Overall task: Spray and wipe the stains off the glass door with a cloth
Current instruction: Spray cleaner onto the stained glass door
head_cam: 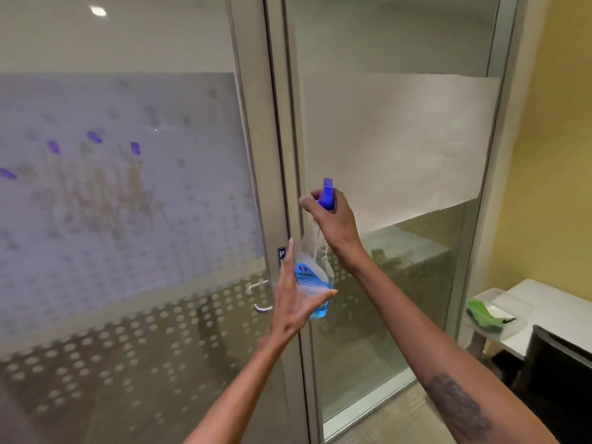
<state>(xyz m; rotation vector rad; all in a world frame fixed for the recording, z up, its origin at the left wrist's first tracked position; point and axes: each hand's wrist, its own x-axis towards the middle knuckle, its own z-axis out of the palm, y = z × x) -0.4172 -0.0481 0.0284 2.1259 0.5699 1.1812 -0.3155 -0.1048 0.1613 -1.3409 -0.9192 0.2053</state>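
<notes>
A clear spray bottle [315, 277] with blue liquid and a blue trigger head hangs in front of the door frame. My right hand [333, 216] grips its neck and trigger from above. My left hand [296, 296] is open, fingers spread, cupping the bottle's lower body from the left. The glass door [128, 203] on the left has a frosted band with brownish streaky stains and a few purple marks. A green cloth [483, 317] lies in a clear tray at the right.
A metal door handle [259, 296] sits just left of my left hand. A second glass panel [394, 139] stands to the right. A white table [551, 302] holds the tray [512, 328]; a black chair back [557, 373] is below it, by a yellow wall.
</notes>
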